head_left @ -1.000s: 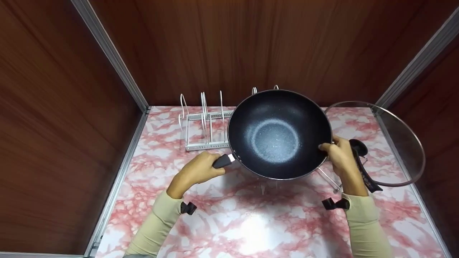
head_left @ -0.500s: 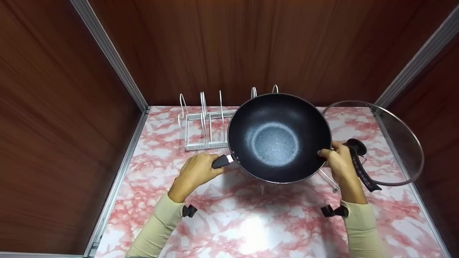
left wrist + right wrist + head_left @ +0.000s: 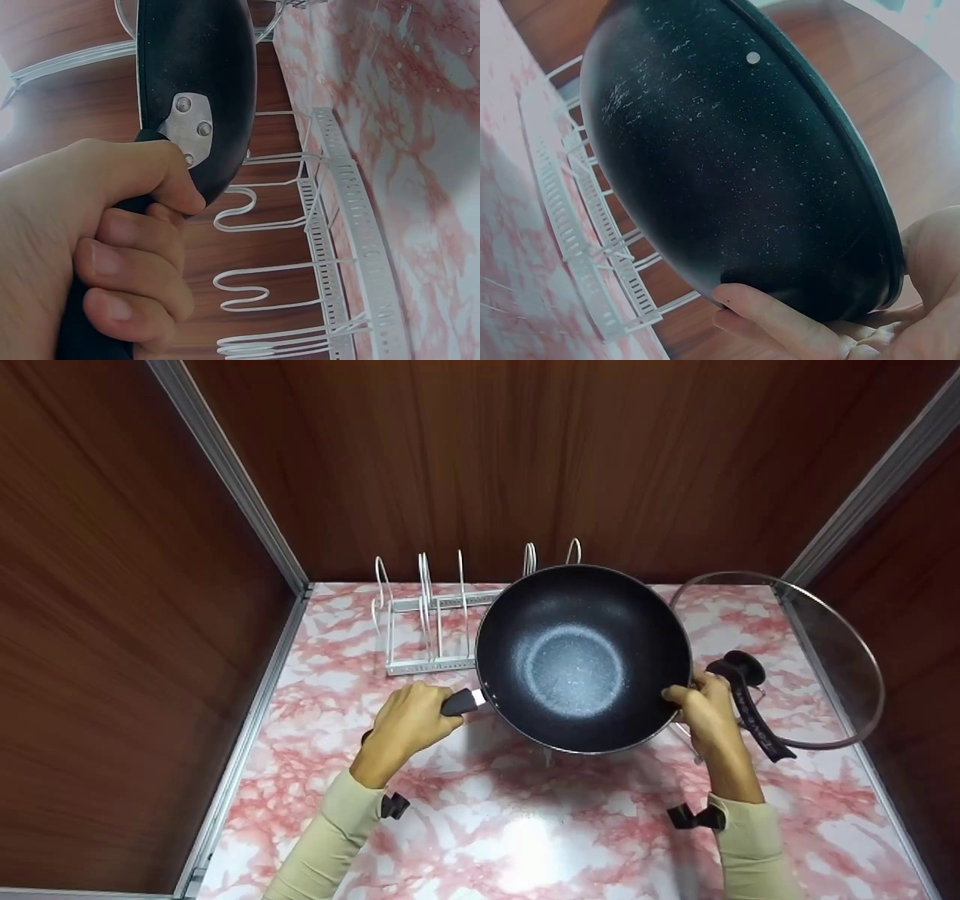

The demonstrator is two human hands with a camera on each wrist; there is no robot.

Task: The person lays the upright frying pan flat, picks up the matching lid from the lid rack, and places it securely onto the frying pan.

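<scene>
Wok (image 3: pixel 577 660) drawn slightly nearer, left grip (image 3: pixel 415 720) clasping handle (image 3: pixel 460 703), right grip (image 3: pixel 706 710) pinching rim (image 3: pixel 585 752), rack (image 3: pixel 431 666) behind, lid (image 3: pixel 814 660) beside

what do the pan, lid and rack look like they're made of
Pan: dark speckled coating, probably over metal, given its thin bright edge.
Lid: likely glass, being see-through and smooth, though plastic is possible.
Rack: perhaps painted metal, being thin, white and wiry.

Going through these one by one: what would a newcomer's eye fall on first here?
Probably the big black wok mid-view, its inside facing the head camera, with the left hand gripping its handle and the right hand holding its right edge. Next, likely the clear round lid at the right, then the white wire rack, partly hidden behind the wok.
</scene>
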